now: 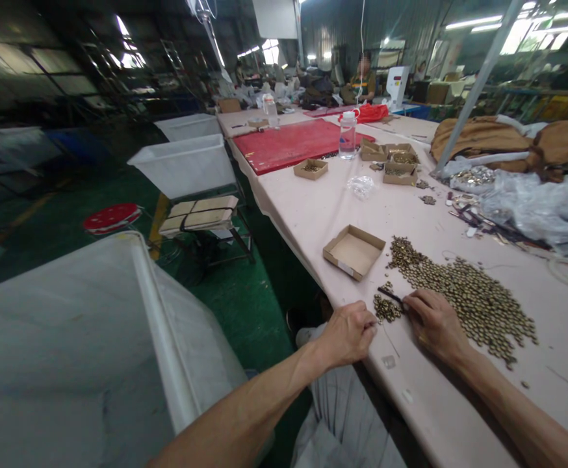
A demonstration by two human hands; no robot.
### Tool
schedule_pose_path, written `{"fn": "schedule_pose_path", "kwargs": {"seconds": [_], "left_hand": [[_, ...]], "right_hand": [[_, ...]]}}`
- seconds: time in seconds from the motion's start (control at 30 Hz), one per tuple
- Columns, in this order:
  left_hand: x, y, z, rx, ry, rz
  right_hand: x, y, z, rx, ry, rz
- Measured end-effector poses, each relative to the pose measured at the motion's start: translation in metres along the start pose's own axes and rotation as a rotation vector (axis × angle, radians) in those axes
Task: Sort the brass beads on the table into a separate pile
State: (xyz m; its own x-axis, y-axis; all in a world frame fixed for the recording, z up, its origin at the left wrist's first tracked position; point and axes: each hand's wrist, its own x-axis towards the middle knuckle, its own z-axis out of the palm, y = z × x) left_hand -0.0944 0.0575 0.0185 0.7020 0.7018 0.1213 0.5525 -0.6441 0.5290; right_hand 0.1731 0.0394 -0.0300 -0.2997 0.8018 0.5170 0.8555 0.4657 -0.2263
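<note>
My right hand [433, 320] rests on the table, its fingers pinched on a thin dark stick [390, 296]. The stick lies across a small pile of brass-coloured round metal pieces [386, 309], which look like buttons or snaps. To the right spreads a much larger heap of the same pieces [474, 305], partly behind my right hand. My left hand [351, 333] is closed at the table's near edge, just left of the small pile; whatever its fingers hold, if anything, is hidden. Beyond both hands stands a shallow cardboard box [355, 252] with its bare bottom showing.
Farther back on the table [303, 221] are small boxes of metal pieces [401, 170], a water bottle [347, 135] and a red sheet [288, 144]. Plastic bags [532, 201] lie at right beside a slanted pole [481, 84]. A large white bin [167, 338] stands at left.
</note>
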Motion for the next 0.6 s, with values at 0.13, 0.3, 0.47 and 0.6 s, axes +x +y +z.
{"fn": "schedule_pose_path", "kwargs": {"seconds": [0.13,0.3,0.47,0.6], "left_hand": [[0.0003,-0.0001,0.0005,0.011,0.003,0.001],[0.001,0.0,-0.0001,0.004,-0.002,0.007],[0.0006,-0.0002,-0.0007,-0.001,0.004,0.007],[0.0016,0.0004,-0.0018,-0.021,0.005,0.008]], "right_hand": [[0.0015,0.0001,0.0041,-0.015,0.016,0.014],[0.0035,-0.002,0.0033,-0.007,0.033,0.034],[0.0052,-0.0008,-0.0005,0.005,0.035,0.032],[0.0067,0.0041,-0.0034,0.003,0.003,0.011]]}}
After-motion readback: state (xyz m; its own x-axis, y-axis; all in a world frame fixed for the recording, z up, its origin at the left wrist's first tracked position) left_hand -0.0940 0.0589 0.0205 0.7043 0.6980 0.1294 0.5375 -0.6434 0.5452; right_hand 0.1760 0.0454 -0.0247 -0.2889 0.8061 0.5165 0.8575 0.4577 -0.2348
